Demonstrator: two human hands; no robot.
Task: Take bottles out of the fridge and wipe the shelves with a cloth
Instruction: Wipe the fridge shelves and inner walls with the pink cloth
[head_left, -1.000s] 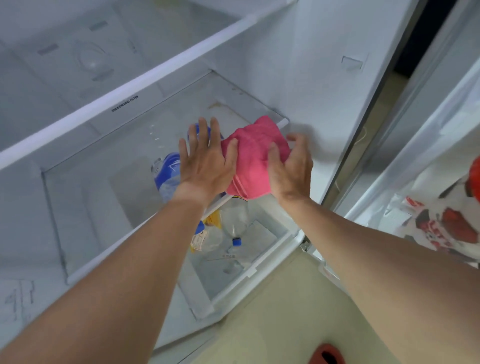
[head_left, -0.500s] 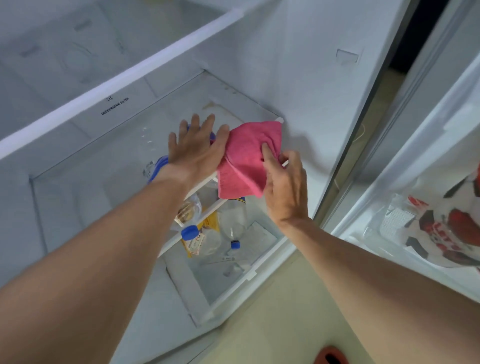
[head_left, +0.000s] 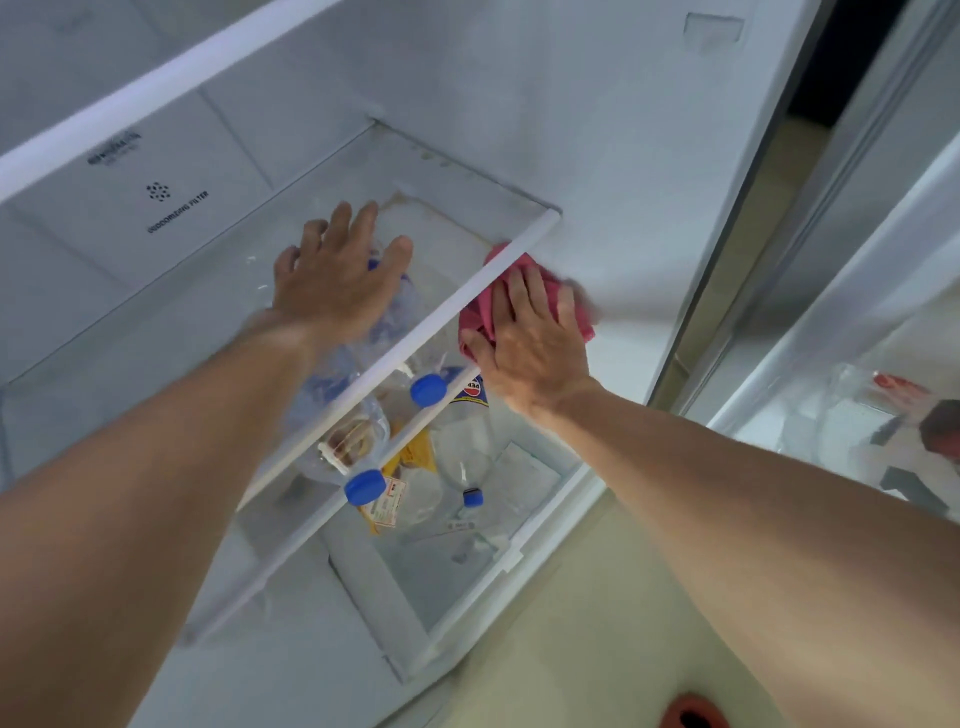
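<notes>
My left hand (head_left: 337, 280) lies flat with spread fingers on the glass shelf (head_left: 498, 254) of the open fridge, holding nothing. Just below the shelf's front right edge, my right hand (head_left: 535, 338) presses a bunched pink cloth (head_left: 480, 317) against the fridge's right inner wall. Under the glass lie clear plastic bottles with blue caps: one (head_left: 363, 457) near the shelf's front rail, another (head_left: 428, 389) beside it, and a third (head_left: 470, 483) down in the drawer.
A clear bottom drawer (head_left: 519, 556) holds bottles and a yellow packet (head_left: 410, 457). The white upper shelf rail (head_left: 171, 88) crosses the top left. The open door bins (head_left: 831, 415) stand at the right. A red slipper (head_left: 693, 714) lies on the beige floor.
My right hand has taken the cloth off the shelf top and brought it down below the front edge, against the right wall. The left hand slid deeper onto the glass.
</notes>
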